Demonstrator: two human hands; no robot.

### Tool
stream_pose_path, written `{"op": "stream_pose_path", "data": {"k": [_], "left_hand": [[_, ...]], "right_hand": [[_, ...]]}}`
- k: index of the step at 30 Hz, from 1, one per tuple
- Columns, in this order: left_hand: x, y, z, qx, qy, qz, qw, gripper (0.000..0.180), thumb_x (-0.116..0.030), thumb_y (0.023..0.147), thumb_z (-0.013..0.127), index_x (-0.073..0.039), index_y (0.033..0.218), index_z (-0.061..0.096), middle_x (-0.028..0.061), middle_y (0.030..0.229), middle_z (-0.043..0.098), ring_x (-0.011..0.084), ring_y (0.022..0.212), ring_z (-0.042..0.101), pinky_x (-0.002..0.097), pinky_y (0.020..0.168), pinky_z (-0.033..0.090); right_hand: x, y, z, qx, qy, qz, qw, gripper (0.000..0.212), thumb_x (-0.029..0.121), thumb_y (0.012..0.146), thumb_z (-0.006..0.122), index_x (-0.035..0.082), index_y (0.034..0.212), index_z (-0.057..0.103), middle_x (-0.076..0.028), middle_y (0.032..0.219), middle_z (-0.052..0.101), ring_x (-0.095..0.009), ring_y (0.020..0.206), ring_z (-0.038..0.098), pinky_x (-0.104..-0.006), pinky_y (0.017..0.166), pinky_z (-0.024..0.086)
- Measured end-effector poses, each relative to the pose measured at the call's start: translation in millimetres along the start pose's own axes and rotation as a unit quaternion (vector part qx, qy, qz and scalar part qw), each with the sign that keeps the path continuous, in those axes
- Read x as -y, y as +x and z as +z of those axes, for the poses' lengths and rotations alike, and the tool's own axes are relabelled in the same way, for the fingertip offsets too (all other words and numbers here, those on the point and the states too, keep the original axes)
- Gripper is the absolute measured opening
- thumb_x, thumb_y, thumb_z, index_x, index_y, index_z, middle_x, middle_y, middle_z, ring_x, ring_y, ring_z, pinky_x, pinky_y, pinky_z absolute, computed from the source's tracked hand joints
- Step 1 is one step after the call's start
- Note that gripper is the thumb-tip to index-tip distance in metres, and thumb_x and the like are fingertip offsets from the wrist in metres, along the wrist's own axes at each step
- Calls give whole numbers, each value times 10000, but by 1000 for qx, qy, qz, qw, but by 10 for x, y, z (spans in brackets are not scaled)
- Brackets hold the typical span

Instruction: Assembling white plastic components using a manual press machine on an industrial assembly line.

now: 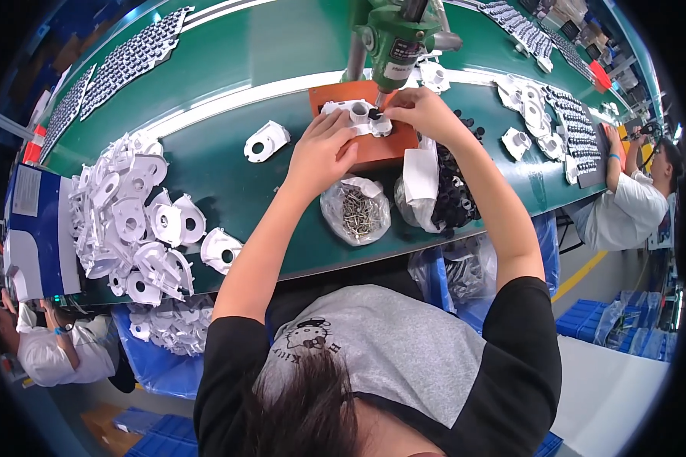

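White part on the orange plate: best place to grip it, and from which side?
Grip the white part by its left end's edges, probably from the left: its raised collar sits mid-part, and the spindle hangs near the right end, where the right hand is at a black piece. The left hand lies over the left end.

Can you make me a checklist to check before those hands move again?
1. White part on the orange base: ok, it rests there.
2. Left grip on the white part: ok, its fingers touch the left side.
3. Right grip well away from the green machine's metal tip: not ok, its fingertips look right beside it.
4. Black piece all the way in: cannot tell, it is too small and partly crowded by fingers.
5. Small metal pieces kept together: ok, they sit in the open plastic bag.
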State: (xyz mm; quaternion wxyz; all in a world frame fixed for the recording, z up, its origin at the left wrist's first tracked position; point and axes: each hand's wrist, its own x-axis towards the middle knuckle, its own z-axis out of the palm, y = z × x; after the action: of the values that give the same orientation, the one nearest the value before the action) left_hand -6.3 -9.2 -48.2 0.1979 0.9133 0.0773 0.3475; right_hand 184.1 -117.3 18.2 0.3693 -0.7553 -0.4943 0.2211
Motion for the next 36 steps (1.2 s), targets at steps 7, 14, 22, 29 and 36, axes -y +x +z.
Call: {"op": "stream_pose_path", "data": {"k": [7, 14, 22, 29, 36], "left_hand": [[6, -4, 26, -18, 1, 8, 1000, 200, -148, 764, 604, -35, 928, 624, 155, 1141, 592, 299, 1135, 517, 419, 1014, 371], [15, -22, 10, -4, 0, -13, 1000, 215, -155, 789, 597, -45, 972, 618, 147, 1192, 571, 309, 1175, 486, 425, 1032, 353], [19, -6, 26, -3, 3, -4, 1000, 205, -148, 782, 603, -53, 964, 617, 135, 1180, 578, 299, 1166, 495, 421, 1026, 365], [50, -26, -12, -13, 5, -3, 1000, 206, -141, 775, 605, -42, 956, 619, 143, 1177, 579, 302, 1160, 500, 422, 1019, 371], [-58, 117, 126, -16, -13, 34, 999, 208, -121, 757, 610, -42, 949, 618, 155, 1165, 583, 310, 1136, 517, 422, 1002, 386]], "right_hand": [[-340, 374, 28, 84, 71, 0, 994, 154, 110, 723, 671, -14, 815, 677, -52, 701, 630, -112, 641, 557, -254, 603, 439], [-196, 512, -72, 162, 58, 32, 985, 374, 210, 689, 788, 29, 975, 631, -23, 856, 638, -126, 729, 554, -250, 675, 450], [-315, 703, -91, 215, 11, 4, 976, 404, 330, 651, 812, 65, 910, 652, -10, 810, 626, -125, 710, 550, -269, 644, 450], [-172, 801, -146, 297, -34, 29, 954, 265, 236, 691, 766, 58, 822, 619, -36, 799, 660, -117, 743, 605, -266, 662, 473], [-1324, 2183, -1435, -2, 63, -132, 989, 364, 324, 705, 678, 27, 915, 658, -109, 835, 655, -246, 723, 610, -342, 668, 482]]}}
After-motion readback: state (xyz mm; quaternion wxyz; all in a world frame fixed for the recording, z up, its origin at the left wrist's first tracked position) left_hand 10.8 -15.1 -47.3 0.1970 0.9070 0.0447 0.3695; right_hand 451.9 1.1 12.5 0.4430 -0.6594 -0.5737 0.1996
